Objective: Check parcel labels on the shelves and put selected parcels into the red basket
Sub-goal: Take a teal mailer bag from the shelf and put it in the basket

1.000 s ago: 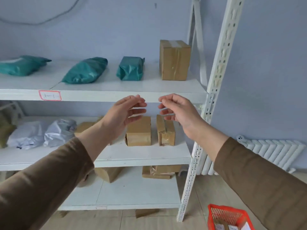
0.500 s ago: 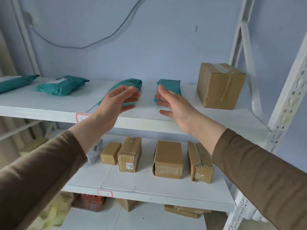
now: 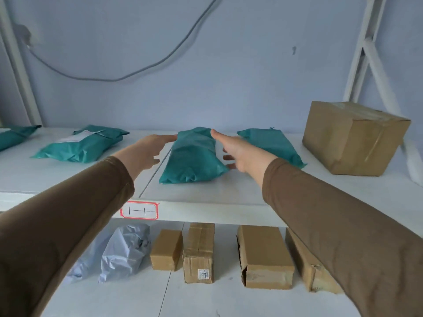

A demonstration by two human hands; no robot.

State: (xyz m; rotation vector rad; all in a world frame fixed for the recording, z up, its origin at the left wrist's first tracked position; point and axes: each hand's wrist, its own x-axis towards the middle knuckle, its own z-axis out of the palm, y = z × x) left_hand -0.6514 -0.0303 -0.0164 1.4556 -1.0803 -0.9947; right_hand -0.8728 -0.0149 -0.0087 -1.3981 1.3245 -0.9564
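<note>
A teal plastic parcel (image 3: 193, 156) lies lengthwise on the upper white shelf (image 3: 206, 195). My left hand (image 3: 150, 151) reaches along its left side, fingers spread, fingertips at its far corner. My right hand (image 3: 238, 152) reaches along its right side, fingers apart, thumb tip at the parcel's far end. Neither hand has closed on it. A second teal parcel (image 3: 272, 145) lies just right of my right hand. The red basket is out of view.
More teal parcels (image 3: 84, 144) lie to the left, one with a white label. A large cardboard box (image 3: 352, 138) stands at the right. The lower shelf holds grey bags (image 3: 123, 250) and several cardboard boxes (image 3: 263, 255). A red-edged tag (image 3: 139, 210) marks the shelf edge.
Both hands rose from in front of the lower shelf to the upper shelf and moved forward to flank the middle teal parcel. The view tilted upward, and the basket left the frame.
</note>
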